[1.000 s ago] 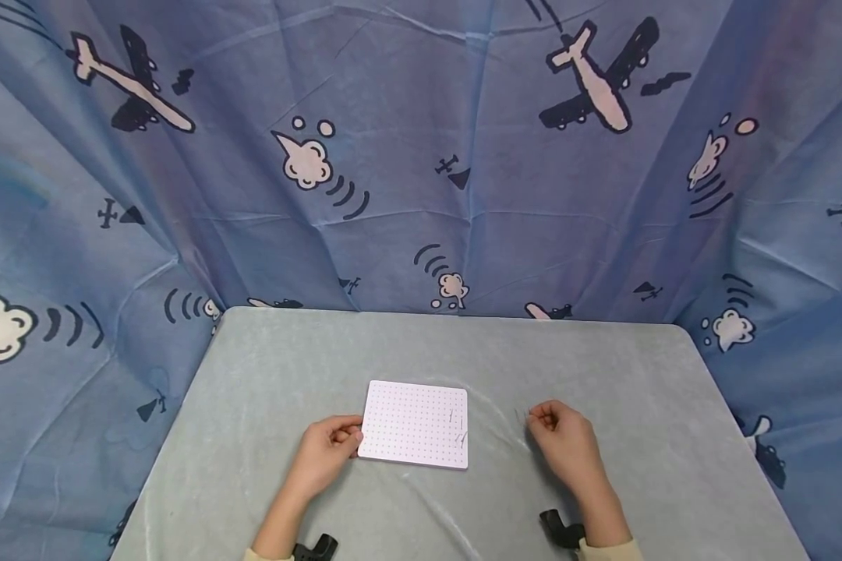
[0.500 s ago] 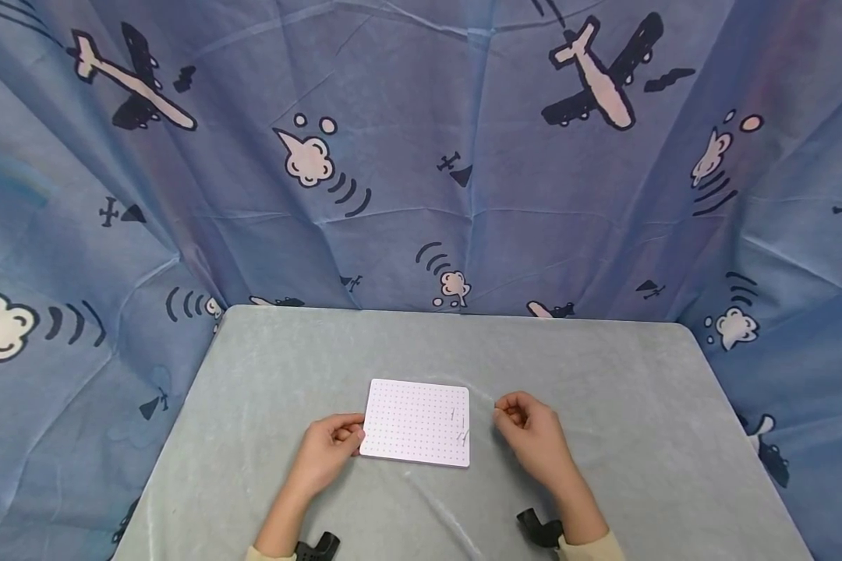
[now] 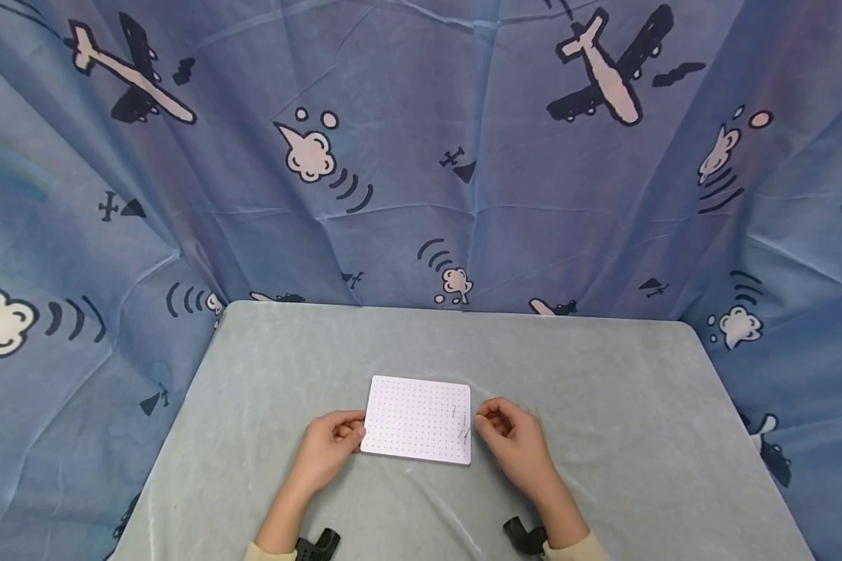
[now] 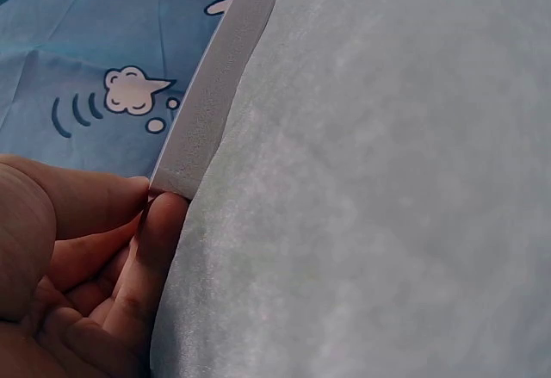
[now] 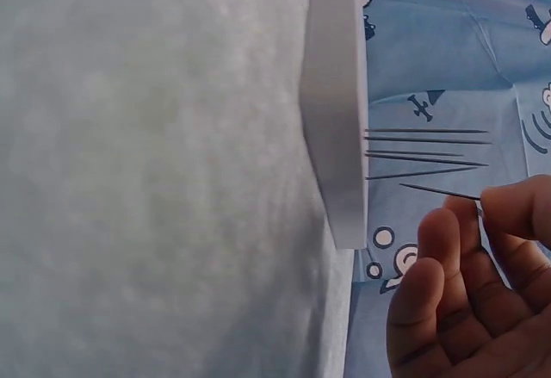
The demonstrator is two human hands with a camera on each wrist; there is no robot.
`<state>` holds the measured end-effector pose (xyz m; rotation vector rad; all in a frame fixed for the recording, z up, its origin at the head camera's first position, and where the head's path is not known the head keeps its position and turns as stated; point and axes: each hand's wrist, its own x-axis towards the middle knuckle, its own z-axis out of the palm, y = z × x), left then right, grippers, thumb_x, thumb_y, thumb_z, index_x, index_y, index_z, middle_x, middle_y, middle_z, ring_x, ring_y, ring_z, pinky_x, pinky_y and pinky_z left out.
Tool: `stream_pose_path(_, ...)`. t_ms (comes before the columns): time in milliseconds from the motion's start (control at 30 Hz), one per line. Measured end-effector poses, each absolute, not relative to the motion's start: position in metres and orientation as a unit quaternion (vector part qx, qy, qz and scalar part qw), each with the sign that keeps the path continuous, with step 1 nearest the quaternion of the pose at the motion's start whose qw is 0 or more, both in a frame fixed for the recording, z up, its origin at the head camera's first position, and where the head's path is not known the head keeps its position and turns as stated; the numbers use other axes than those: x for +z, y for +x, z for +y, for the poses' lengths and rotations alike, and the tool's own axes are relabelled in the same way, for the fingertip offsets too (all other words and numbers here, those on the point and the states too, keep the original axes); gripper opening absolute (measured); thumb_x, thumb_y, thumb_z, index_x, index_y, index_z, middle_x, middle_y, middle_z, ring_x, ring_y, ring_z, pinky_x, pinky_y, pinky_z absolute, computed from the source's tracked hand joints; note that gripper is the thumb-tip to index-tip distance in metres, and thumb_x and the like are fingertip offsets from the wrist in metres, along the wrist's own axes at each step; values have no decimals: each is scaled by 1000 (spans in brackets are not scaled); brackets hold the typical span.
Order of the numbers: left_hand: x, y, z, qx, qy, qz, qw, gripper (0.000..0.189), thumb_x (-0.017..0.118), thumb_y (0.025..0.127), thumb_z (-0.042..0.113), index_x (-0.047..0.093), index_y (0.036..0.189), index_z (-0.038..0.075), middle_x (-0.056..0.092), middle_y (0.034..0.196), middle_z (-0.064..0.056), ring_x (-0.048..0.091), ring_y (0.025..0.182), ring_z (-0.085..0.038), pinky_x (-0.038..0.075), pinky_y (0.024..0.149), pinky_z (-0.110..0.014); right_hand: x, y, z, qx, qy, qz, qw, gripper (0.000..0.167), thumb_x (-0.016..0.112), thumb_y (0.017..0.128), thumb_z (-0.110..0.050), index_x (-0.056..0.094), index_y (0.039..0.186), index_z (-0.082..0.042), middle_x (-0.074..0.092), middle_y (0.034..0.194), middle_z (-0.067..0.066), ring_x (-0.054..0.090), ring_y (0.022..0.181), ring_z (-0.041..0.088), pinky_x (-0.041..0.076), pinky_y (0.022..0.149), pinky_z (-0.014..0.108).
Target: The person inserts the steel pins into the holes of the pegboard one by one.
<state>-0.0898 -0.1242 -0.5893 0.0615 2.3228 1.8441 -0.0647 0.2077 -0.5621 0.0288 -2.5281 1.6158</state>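
A flat white board [image 3: 410,421] with a grid of small holes lies on the table. My left hand [image 3: 328,440] pinches its left edge between thumb and finger; the left wrist view shows the fingertips at the board's corner. Several thin dark needles [image 5: 426,155] stand up out of the board near its right edge. Just right of that edge, my right hand [image 3: 519,446] pinches one more needle [image 5: 439,191] between thumb and fingertip. Its free end points toward the standing needles, a little apart from the board's face.
A pale grey-green cloth [image 3: 288,343] covers the table. Faint thin lines [image 3: 539,419] show on it beside the right hand. Behind the table hangs a blue curtain [image 3: 393,156] with planes and clouds. A black wrist mount [image 3: 525,536] sits at the right sleeve.
My right hand has moved left across the table, from well right of the board to close beside its right edge. The left hand keeps its hold on the board's left edge.
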Motion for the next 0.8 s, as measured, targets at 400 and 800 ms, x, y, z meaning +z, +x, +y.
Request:
stream_pose_path(400,-589,-92,-124,620,25,779,83,25,77,99,-4,77,124,-8,71,85,-9,67,69,-19,61,63,-28,-565,-66,204,541,20,-838,63,7,81,99,-5,79,97,-11,73,87,-2,62,75,14,51,66,24)
stream_pose_path(800,-590,-91,-126,621,26,778,93,26,76,100,-3,76,125,-9,71,87,-10,68,71,-19,62,65,-29,-573,-65,204,518,40,-852,67,14,83,96,-3,78,95,-16,71,83,-9,60,70,10,50,62,23)
